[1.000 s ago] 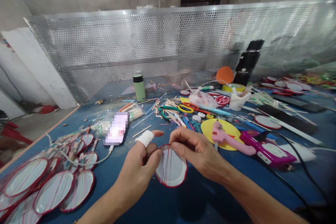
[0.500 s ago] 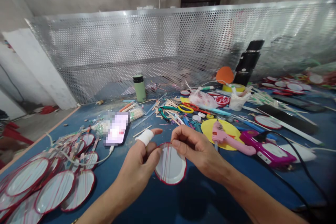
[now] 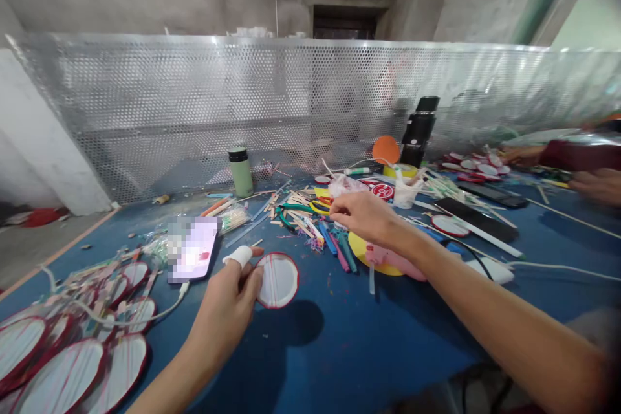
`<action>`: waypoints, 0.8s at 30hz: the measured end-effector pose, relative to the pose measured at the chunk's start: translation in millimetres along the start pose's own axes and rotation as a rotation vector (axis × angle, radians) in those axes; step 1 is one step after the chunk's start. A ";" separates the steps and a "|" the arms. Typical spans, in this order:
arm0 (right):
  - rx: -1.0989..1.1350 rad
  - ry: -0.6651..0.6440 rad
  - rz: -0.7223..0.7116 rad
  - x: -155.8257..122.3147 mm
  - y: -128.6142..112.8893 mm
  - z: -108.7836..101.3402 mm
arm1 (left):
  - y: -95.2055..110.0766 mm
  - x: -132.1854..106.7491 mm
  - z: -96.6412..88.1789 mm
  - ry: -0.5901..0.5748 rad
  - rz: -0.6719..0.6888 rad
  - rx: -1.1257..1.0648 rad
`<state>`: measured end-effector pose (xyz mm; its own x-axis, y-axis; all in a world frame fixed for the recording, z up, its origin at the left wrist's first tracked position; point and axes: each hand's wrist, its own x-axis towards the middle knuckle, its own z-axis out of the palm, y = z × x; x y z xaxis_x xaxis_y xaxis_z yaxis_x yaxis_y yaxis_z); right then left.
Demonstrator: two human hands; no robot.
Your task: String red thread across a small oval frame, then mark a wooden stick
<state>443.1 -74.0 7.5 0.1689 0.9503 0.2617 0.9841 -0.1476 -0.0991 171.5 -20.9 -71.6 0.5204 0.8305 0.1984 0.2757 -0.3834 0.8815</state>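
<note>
In my left hand (image 3: pixel 237 284), between thumb and fingers, is a round white disc with a red rim (image 3: pixel 277 281), tilted above the table and crossed by thin stripes. One finger of that hand wears a white wrap (image 3: pixel 237 256). My right hand (image 3: pixel 361 212) hovers over the cluttered middle of the table, its fingers curled together and pointing down; whatever they may hold is hidden. Close by it lie scissors with yellow handles (image 3: pixel 319 207), a crumpled clear plastic bag (image 3: pixel 347 186) and several coloured pens (image 3: pixel 339 249). Beneath my right forearm is a pink glue gun (image 3: pixel 395 263).
Many similar red-rimmed discs (image 3: pixel 63 375) are heaped at left, beside a phone on a cable (image 3: pixel 196 249). A green bottle (image 3: pixel 241 173) and a black thermos (image 3: pixel 418 132) stand before a perforated metal screen (image 3: pixel 194 97). Another person's hands (image 3: pixel 599 184) are at far right.
My right hand has left the disc and moved forward over the clutter. My left hand keeps the disc. The view has swung right, bringing another person's hands into sight.
</note>
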 end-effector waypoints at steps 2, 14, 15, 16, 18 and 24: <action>-0.049 -0.093 -0.033 9.6 -3.3 8.8 | -1.1 2.1 -0.4 -0.032 -0.028 -0.007; -0.287 -0.334 0.001 25.0 -32.6 34.0 | 2.8 3.9 -2.3 -0.010 -0.044 0.006; -0.289 -0.342 0.002 26.0 -33.5 35.1 | 2.9 3.8 -2.2 -0.009 -0.044 0.001; -0.287 -0.350 0.001 26.9 -33.9 35.8 | 3.1 3.6 -2.2 -0.008 -0.045 -0.005; -0.273 -0.361 0.000 28.2 -32.5 35.8 | 3.8 2.9 -2.2 -0.008 -0.049 -0.019; -0.217 -0.296 -0.010 28.4 -18.9 34.8 | 5.2 2.3 -1.8 0.001 -0.053 -0.006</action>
<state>427.4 -34.7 -16.6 0.1675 0.9854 -0.0308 0.9797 -0.1629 0.1167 172.7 -20.2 -65.8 0.5042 0.8502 0.1518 0.2982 -0.3363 0.8933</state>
